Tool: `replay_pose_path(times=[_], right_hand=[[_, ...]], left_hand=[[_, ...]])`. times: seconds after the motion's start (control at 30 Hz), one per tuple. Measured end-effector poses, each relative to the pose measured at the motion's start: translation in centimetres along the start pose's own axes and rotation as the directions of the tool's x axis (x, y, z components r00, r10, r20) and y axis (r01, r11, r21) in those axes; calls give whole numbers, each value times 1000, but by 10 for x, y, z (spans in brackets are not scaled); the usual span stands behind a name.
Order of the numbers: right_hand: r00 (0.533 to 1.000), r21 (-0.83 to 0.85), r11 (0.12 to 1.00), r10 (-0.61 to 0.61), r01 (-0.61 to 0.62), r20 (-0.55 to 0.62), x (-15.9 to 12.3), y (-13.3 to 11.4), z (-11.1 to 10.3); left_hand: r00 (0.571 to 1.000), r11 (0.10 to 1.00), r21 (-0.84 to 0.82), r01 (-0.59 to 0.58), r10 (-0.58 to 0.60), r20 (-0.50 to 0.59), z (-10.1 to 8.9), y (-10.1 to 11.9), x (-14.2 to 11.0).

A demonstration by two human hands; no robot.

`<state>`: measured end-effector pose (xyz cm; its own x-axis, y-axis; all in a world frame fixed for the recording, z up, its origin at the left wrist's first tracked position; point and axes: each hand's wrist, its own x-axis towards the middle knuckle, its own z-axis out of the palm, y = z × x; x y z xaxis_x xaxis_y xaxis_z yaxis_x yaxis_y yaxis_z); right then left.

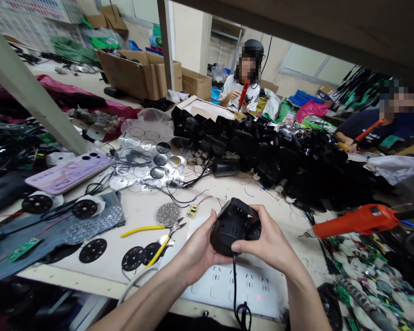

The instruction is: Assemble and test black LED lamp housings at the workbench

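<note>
Between my two hands is a black plastic housing (228, 228) with a black cord running down from it. My left hand (202, 246) cups its left side and underside, the thumb along the upper edge. My right hand (267, 236) grips the right side, thumb across the front near the cord. Beneath them lies a white power strip (224, 287) with a small red light. Left of my hands are yellow-handled cutters (165, 236) with open jaws, a round dish of small screws (168, 214) and a small circuit board (192, 211).
An orange electric screwdriver (357, 220) lies at right, above piled circuit boards (376, 271). Black housings (262, 147) heap across the back. A purple phone (71, 172) and black discs (93, 250) are at left. Two people (243, 87) work beyond the table; a shelf post (37, 87) slants at left.
</note>
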<state>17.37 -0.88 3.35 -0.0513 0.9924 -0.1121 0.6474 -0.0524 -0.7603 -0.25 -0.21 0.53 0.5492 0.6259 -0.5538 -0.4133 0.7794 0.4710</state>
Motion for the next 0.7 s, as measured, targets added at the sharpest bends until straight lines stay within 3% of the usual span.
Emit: replay_pose_path(times=[0.7], right_hand=[[999,55,998,40,-41,26,-3,-1,2]], left_hand=[[999,999,15,-38,39,-3,1,-1,-4]])
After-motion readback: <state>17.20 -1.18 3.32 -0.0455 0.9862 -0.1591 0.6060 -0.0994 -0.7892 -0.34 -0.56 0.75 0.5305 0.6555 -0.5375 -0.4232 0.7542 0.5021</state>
